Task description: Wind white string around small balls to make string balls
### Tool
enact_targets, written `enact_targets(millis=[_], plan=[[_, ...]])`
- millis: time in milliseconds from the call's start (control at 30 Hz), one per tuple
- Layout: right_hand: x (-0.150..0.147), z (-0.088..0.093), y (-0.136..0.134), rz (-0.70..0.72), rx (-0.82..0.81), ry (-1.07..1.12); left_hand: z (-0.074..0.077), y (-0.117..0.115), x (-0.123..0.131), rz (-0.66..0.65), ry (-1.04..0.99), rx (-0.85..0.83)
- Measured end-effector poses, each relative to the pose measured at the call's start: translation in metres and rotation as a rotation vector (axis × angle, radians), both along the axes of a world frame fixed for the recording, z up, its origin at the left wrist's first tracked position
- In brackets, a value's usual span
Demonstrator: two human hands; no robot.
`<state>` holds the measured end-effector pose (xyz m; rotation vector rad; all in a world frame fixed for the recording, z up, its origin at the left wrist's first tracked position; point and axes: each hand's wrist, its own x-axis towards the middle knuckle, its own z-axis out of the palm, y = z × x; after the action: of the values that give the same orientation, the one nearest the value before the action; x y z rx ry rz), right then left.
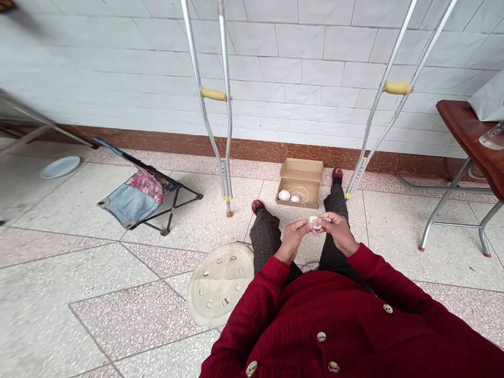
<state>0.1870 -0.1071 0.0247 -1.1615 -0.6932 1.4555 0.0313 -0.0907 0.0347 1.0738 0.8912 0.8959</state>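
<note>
Pinches a small white object [314,222] with left hand [294,235] and right hand [337,229], nearer than an open cardboard box [302,169]. Faces that box on the far floor [381,231], between left crutch [213,94] and right crutch [397,88], with two white balls [284,195] and pale string [307,193] inside.

We cannot identify the small white piece [313,220], partly covered by fingers [302,229]. We see both crutches [213,94] cut off above.
</note>
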Motion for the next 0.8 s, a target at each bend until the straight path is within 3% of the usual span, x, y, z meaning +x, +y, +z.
enact_targets(millis=[267, 367, 500, 800], plan=[[0.003, 0.000, 0.006, -0.007, 0.011, -0.054, 0.002, 0.006, 0.000, 0.004, 0.013, 0.043], [-0.002, 0.004, 0.001, -0.044, 0.174, -0.252, 0.001, 0.008, 0.005, 0.068, 0.009, 0.041], [-0.009, 0.008, -0.009, 0.024, 0.346, -0.512, -0.003, 0.009, 0.009, 0.143, 0.015, 0.020], [-0.008, 0.001, -0.011, 0.071, 0.362, -0.531, -0.002, 0.009, 0.010, 0.123, 0.119, 0.065]])
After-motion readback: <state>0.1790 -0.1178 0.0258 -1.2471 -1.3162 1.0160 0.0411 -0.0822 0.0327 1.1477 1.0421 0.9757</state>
